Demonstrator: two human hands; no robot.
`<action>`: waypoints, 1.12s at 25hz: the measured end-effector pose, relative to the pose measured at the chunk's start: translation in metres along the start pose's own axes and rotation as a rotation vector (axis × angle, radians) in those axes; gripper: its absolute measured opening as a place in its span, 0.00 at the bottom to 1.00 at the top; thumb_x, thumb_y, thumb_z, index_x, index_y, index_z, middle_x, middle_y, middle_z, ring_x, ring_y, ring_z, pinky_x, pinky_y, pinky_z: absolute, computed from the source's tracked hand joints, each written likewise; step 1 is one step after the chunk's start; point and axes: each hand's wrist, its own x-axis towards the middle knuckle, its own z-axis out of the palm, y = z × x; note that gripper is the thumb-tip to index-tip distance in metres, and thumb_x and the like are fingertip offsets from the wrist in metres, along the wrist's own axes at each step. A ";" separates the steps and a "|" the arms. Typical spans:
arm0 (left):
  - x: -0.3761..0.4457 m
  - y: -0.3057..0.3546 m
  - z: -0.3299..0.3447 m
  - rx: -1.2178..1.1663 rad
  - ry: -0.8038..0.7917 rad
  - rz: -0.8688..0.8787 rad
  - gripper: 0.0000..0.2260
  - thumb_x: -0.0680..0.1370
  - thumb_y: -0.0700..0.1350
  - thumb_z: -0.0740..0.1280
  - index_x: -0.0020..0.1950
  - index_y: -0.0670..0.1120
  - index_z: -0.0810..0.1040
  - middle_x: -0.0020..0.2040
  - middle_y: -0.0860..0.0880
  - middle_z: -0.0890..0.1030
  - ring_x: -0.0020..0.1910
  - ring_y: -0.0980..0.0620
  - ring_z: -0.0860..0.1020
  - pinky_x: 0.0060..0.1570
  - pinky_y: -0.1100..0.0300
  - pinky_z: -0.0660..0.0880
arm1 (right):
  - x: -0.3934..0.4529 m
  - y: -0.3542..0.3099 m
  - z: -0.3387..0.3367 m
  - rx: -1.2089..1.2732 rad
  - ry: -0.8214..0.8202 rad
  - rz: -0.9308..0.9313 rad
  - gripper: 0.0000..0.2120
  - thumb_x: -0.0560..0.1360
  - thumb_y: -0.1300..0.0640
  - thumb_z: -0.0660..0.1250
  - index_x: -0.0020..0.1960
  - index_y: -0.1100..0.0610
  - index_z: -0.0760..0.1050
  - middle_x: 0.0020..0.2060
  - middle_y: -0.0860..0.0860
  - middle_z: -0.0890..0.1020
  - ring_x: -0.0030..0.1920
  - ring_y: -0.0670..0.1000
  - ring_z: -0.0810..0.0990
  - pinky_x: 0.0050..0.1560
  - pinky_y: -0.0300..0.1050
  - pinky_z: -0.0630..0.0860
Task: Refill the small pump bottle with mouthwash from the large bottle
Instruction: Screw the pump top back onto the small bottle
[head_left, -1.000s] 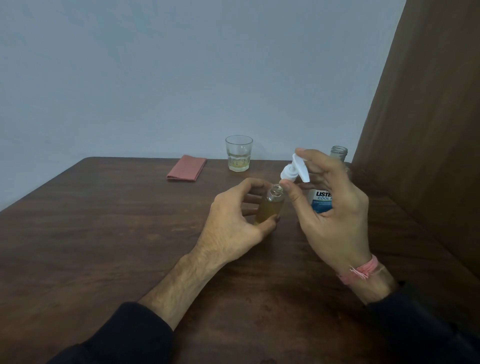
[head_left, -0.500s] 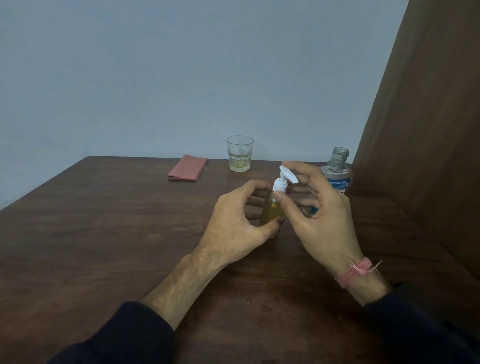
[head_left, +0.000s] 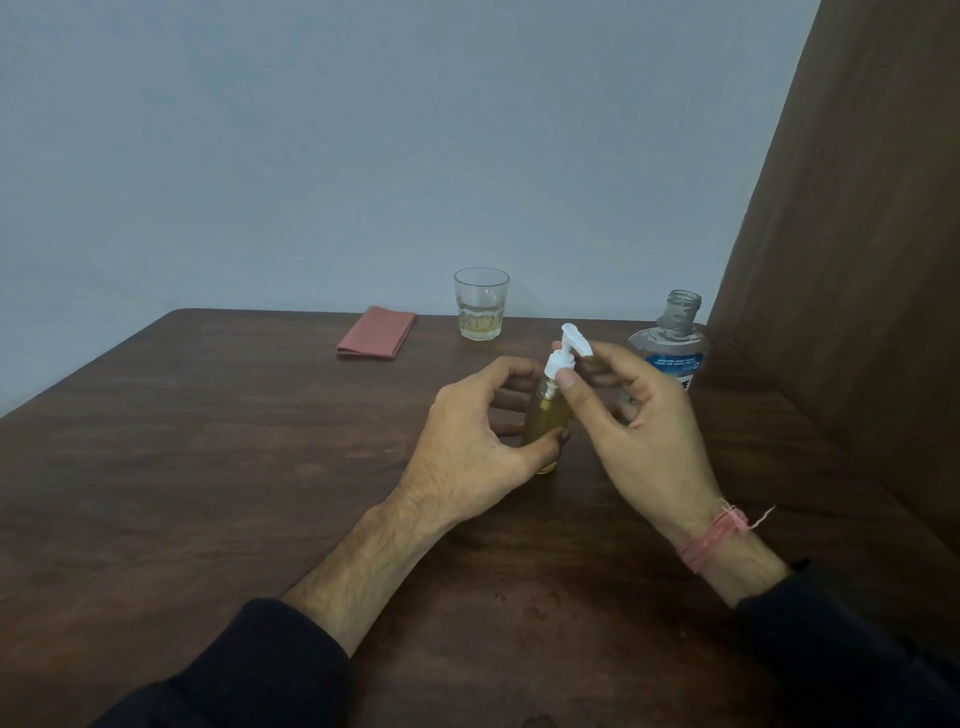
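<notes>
The small pump bottle (head_left: 546, 415), clear with amber liquid, stands upright on the wooden table (head_left: 208, 493). My left hand (head_left: 475, 441) is wrapped around its body from the left. The white pump head (head_left: 566, 353) sits on the bottle's neck, and my right hand (head_left: 639, 431) pinches its collar with thumb and fingers. The large mouthwash bottle (head_left: 672, 345), clear with a blue label and no cap, stands behind my right hand, partly hidden by it.
A glass tumbler (head_left: 481, 304) with a little yellowish liquid stands at the table's far edge. A folded pink cloth (head_left: 377, 340) lies to its left. A brown wooden panel (head_left: 857, 260) rises along the right side, a pale wall behind.
My right hand brought the pump head down from above the open neck onto the small bottle. The left hand kept its hold on the bottle.
</notes>
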 end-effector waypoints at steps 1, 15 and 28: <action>0.000 0.000 0.000 0.000 -0.001 -0.001 0.25 0.76 0.47 0.85 0.71 0.53 0.84 0.60 0.59 0.88 0.61 0.59 0.88 0.60 0.55 0.88 | 0.001 0.001 0.000 0.007 0.002 0.003 0.12 0.82 0.53 0.75 0.64 0.44 0.83 0.56 0.41 0.88 0.59 0.43 0.86 0.54 0.40 0.85; 0.001 0.000 0.000 -0.031 -0.015 -0.026 0.25 0.76 0.46 0.85 0.71 0.54 0.84 0.60 0.57 0.88 0.60 0.57 0.88 0.57 0.56 0.89 | 0.003 0.007 -0.002 0.033 -0.004 0.076 0.11 0.80 0.50 0.77 0.61 0.46 0.84 0.55 0.43 0.89 0.57 0.45 0.87 0.56 0.48 0.85; 0.002 -0.001 -0.001 -0.007 -0.027 -0.044 0.24 0.76 0.47 0.85 0.70 0.54 0.85 0.60 0.58 0.89 0.60 0.57 0.88 0.59 0.50 0.89 | 0.004 0.011 -0.001 0.038 -0.016 0.084 0.11 0.84 0.49 0.70 0.65 0.44 0.85 0.58 0.45 0.88 0.60 0.48 0.86 0.59 0.57 0.85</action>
